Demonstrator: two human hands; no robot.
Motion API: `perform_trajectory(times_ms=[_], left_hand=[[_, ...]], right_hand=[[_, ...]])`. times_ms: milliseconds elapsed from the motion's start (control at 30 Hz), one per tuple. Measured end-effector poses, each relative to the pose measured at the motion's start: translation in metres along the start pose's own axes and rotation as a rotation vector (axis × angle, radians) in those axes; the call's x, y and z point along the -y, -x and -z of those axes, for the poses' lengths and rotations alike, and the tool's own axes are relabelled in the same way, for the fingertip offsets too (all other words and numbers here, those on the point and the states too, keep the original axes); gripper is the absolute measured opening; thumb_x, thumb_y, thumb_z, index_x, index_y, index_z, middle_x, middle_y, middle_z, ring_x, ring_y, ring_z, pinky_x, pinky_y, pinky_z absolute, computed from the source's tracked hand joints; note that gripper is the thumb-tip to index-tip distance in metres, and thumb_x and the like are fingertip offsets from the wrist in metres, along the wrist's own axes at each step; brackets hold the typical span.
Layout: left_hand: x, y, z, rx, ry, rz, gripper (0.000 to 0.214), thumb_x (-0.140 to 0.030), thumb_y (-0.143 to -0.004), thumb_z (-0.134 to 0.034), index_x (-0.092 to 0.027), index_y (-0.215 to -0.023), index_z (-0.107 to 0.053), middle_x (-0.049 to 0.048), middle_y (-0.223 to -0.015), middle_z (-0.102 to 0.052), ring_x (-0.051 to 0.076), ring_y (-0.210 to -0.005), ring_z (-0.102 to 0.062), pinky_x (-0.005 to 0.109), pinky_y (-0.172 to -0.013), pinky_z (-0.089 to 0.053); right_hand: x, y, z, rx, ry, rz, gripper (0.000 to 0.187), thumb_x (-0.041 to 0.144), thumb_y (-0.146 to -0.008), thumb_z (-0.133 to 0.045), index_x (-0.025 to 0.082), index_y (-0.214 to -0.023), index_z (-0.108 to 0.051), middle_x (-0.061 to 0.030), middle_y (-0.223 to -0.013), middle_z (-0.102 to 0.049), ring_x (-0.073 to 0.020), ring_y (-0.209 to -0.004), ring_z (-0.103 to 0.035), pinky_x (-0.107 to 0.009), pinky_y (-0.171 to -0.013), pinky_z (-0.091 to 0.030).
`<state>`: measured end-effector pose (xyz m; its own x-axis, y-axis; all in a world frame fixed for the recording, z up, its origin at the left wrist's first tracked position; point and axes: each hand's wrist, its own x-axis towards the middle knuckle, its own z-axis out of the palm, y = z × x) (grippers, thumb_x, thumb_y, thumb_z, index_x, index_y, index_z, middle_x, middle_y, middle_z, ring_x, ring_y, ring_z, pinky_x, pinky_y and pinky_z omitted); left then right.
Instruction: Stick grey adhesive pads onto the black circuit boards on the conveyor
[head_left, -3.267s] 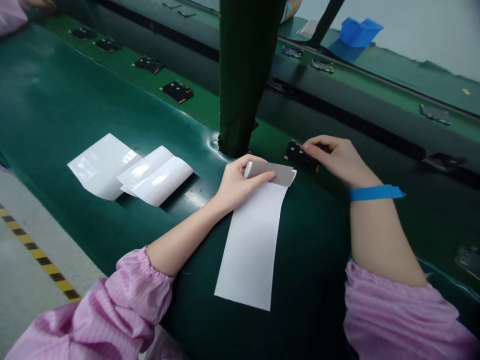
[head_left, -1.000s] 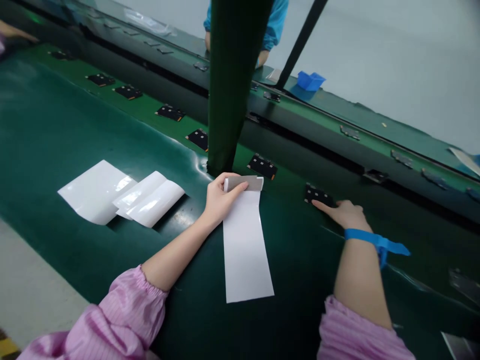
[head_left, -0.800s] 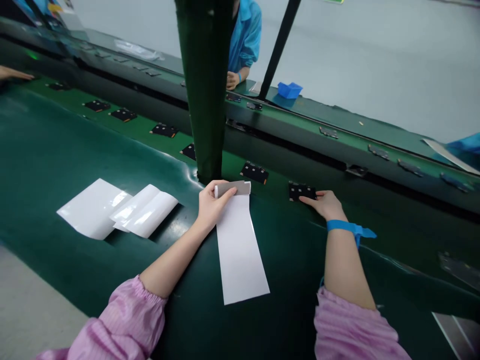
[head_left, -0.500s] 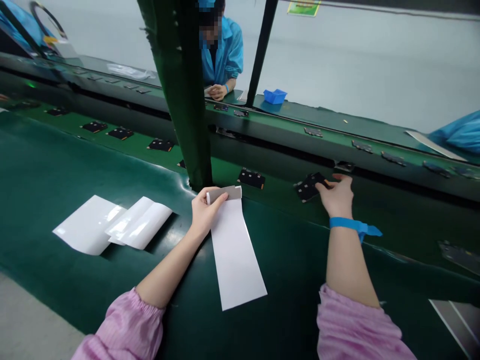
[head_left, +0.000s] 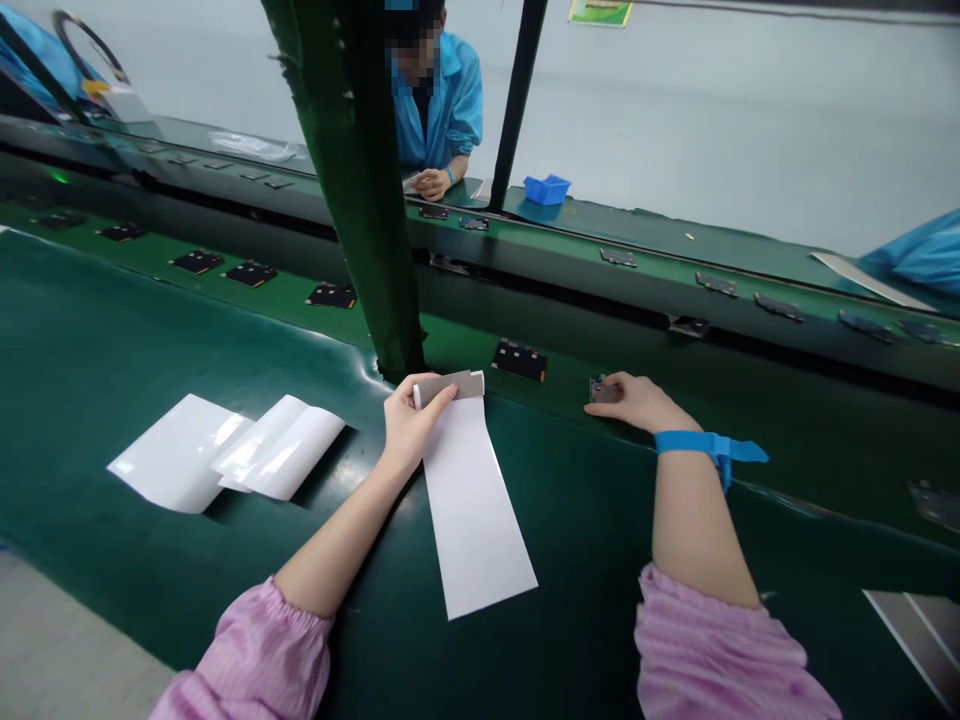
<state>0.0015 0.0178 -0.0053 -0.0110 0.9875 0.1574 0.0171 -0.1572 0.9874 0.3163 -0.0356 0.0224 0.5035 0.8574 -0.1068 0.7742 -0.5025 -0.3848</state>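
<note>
My left hand (head_left: 407, 425) is closed on a white paper strip (head_left: 484, 520), thumb on top. The strip's upper end is curled over, showing a grey face, and its lower end hangs over the green table mat (head_left: 300, 560). To the right, my right hand (head_left: 645, 402) pinches a small circuit board (head_left: 596, 389) by its side, just over the green conveyor belt (head_left: 457, 350). Its fingers hide much of that board. Between my hands, a black circuit board (head_left: 520, 360) lies flat on the belt.
Glossy white sheets (head_left: 277, 447) lie left of my left hand. A dark green post (head_left: 360, 200) rises between me and a co-worker (head_left: 442, 110). More boards (head_left: 251, 273) lie along the belt. A blue bin (head_left: 547, 190) stands on the far bench. Grey-white sheets (head_left: 911, 630) are at lower right.
My right hand has turned and shifted slightly left, and the circuit board in it shows a different face. Boards on the near belt have moved right. My left hand holds the strip as before.
</note>
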Motion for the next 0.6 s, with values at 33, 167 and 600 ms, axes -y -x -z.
perform_trajectory(times_ms=[33, 167, 600], left_hand=[[0.0, 0.0, 0.0, -0.002, 0.001, 0.001, 0.028, -0.036, -0.063, -0.076, -0.016, -0.08, -0.067, 0.0025, -0.075, -0.069, 0.015, -0.066, -0.061, 0.024, -0.059, -0.047], [-0.002, 0.001, 0.0, -0.003, -0.009, -0.002, 0.028, -0.036, -0.063, -0.076, -0.016, -0.079, -0.066, 0.0021, -0.073, -0.068, 0.015, -0.065, -0.061, 0.024, -0.058, -0.046], [-0.002, 0.001, 0.0, -0.009, -0.008, 0.011, 0.028, -0.037, -0.062, -0.077, -0.016, -0.077, -0.067, 0.0017, -0.071, -0.067, 0.014, -0.063, -0.059, 0.023, -0.056, -0.046]], right_hand=[[0.001, 0.0, 0.0, 0.035, 0.011, 0.009, 0.051, 0.048, -0.06, -0.075, 0.021, -0.102, -0.065, -0.0115, -0.098, -0.063, -0.0302, -0.09, -0.062, -0.042, -0.075, -0.05], [0.027, 0.004, -0.008, -0.018, 0.086, 0.04, 0.051, 0.052, -0.08, -0.056, 0.018, -0.116, -0.061, -0.0161, -0.114, -0.06, -0.0329, -0.102, -0.059, -0.043, -0.081, -0.049], [0.037, -0.002, -0.034, -0.05, -0.126, 0.139, 0.06, 0.055, -0.066, -0.069, 0.018, -0.112, -0.055, -0.017, -0.122, -0.05, -0.0356, -0.117, -0.048, -0.046, -0.093, -0.045]])
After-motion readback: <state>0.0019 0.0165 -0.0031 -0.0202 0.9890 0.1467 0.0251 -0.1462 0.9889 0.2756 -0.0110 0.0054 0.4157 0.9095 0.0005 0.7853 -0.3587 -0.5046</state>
